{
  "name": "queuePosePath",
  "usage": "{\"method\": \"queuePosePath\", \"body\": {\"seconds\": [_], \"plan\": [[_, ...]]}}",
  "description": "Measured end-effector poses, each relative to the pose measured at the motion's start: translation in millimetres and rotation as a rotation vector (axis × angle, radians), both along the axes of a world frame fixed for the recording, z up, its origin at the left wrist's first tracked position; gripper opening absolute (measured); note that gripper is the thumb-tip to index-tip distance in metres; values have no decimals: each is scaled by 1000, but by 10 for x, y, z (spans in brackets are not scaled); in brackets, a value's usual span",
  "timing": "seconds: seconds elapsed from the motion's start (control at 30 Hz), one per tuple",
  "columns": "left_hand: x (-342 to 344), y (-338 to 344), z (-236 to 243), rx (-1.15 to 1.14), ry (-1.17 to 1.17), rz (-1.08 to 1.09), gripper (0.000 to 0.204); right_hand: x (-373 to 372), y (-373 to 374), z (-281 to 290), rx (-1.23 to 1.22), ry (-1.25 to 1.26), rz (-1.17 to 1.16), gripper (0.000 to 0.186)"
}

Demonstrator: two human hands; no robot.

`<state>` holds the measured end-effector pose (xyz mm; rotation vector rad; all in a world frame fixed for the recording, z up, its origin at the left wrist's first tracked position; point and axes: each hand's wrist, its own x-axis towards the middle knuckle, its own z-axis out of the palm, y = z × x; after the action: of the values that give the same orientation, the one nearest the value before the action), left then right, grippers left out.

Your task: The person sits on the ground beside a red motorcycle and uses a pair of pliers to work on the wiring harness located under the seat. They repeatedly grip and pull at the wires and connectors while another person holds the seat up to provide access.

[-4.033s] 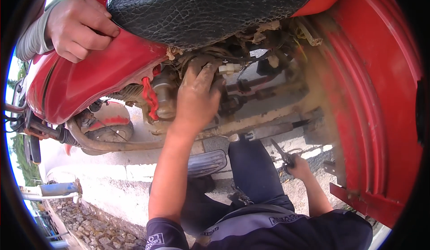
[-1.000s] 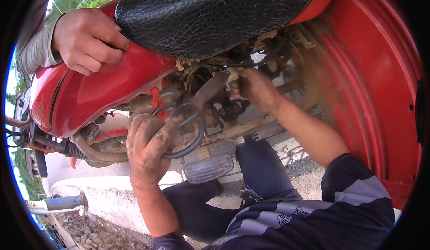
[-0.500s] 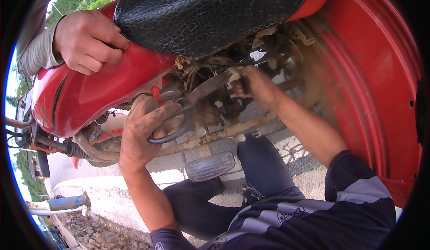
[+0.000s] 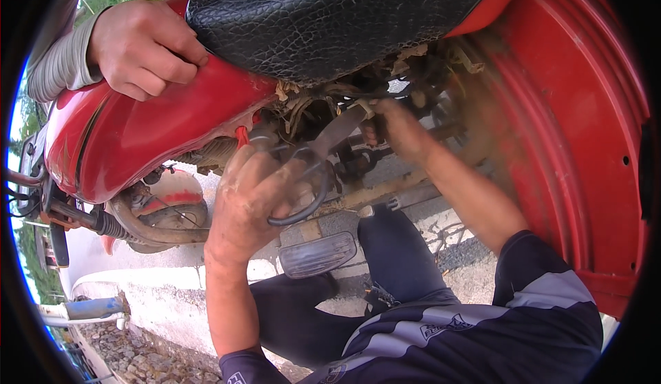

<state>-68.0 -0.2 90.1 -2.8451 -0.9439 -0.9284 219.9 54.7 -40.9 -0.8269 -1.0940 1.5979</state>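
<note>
My left hand (image 4: 251,194) is closed around the dark looped handles of a large pair of scissors (image 4: 336,135). The broad grey blades point up and to the right, under the seat. At their tips, my right hand (image 4: 399,130) has its fingers curled around something small and pale, partly hidden, by a bundle of dusty wires (image 4: 303,105). Just above my left hand, a red strip (image 4: 242,136) hangs from the underside of the red fuel tank (image 4: 165,126). Both hands are dusty and slightly blurred.
A black padded seat (image 4: 337,22) overhangs the wires. Another person's hand (image 4: 148,50) rests on the tank at upper left. A red metal body panel (image 4: 585,129) stands close on the right. Below are a foot pedal (image 4: 318,254) and a white kerb (image 4: 165,301).
My left hand has moved right and slightly down, bringing the scissors nearer my right hand, their handles now spread wider. My right hand stays in nearly the same place.
</note>
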Motion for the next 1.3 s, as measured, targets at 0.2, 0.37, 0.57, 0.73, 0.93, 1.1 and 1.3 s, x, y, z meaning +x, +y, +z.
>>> {"method": "queuePosePath", "body": {"seconds": [0.2, 0.37, 0.57, 0.73, 0.93, 1.1, 1.3], "plan": [[88, 153, 479, -34, 257, -57, 30, 39, -22, 56, -19, 76, 15, 40], [87, 191, 470, -83, 232, -120, 27, 33, 57, 152, -130, 202, 135, 48], [105, 164, 486, -34, 292, -138, 28, 83, 129, 293, -106, -271, 130, 63], [250, 176, 873, -25, 552, -172, 24, 104, 121, 283, -62, -536, 137, 85], [810, 325, 1498, -176, 886, -174, 12, 23, 105, 155, 96, -437, 105, 82], [1581, 298, 1768, -163, 1108, 13, 4, 64, 55, 94, 125, -289, 159, 83], [1845, 203, 1639, -18, 1087, -41, 6, 75, 134, 29, 193, -71, 315, 56]]}}
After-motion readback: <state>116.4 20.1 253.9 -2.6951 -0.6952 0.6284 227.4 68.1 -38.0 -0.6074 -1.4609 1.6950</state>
